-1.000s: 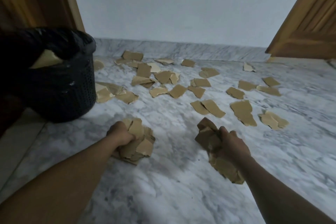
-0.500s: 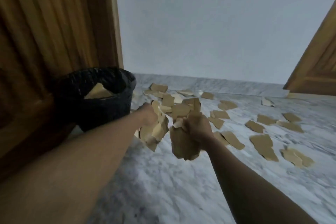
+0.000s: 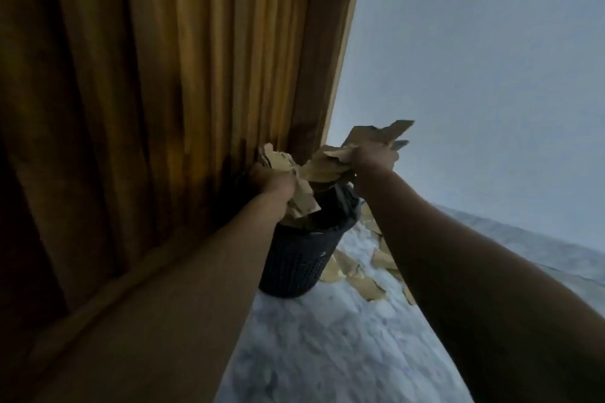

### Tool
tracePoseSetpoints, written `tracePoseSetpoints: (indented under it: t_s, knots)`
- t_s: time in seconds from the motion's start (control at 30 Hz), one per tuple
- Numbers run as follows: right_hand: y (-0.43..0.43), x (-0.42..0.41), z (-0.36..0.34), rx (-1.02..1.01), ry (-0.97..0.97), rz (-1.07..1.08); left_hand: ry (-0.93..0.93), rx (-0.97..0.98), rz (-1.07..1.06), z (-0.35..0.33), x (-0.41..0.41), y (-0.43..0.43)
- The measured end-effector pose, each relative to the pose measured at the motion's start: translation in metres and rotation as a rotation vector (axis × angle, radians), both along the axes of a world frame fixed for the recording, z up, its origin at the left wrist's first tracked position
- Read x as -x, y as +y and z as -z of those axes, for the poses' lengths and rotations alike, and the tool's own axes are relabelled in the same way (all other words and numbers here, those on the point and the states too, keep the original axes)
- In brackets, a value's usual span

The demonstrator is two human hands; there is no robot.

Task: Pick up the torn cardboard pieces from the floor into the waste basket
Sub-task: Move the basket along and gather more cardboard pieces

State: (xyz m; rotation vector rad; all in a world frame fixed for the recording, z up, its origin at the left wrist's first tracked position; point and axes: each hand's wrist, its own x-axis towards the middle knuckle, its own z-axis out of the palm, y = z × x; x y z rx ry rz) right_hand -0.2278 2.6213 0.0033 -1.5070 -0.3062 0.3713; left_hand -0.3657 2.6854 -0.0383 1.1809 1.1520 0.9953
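A wooden panel [image 3: 147,91] with vertical ribs filled the left side, dark toward its left edge and amber where light caught the ribs. A lighter wooden strip [image 3: 343,42] ran along its right edge. Right of it, farther back, stood a plain pale wall [image 3: 491,59]. A marble skirting [image 3: 540,239] ran along the wall's foot at right.

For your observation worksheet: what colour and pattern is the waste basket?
The basket is black with small mesh holes; head view.
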Motion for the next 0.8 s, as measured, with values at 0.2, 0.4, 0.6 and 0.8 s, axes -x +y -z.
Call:
tracePoseSetpoints:
  t_s: [0.2,0.4,0.6,0.8]
  knots:
    - [0.039,0.013,0.051,0.161,-0.157,-0.194,-0.061,0.008,0.025,0.042,-0.009,0.021]
    - [0.025,0.027,0.071,0.418,-0.323,-0.355,0.193,-0.174,0.065,0.043,-0.017,0.031]
    - [0.004,0.021,0.091,0.699,-0.548,-0.112,0.506,-0.357,-0.005,0.076,-0.005,0.041]
    - [-0.007,0.047,0.112,0.727,-0.466,0.127,0.483,0.041,0.099,0.090,0.031,0.044]
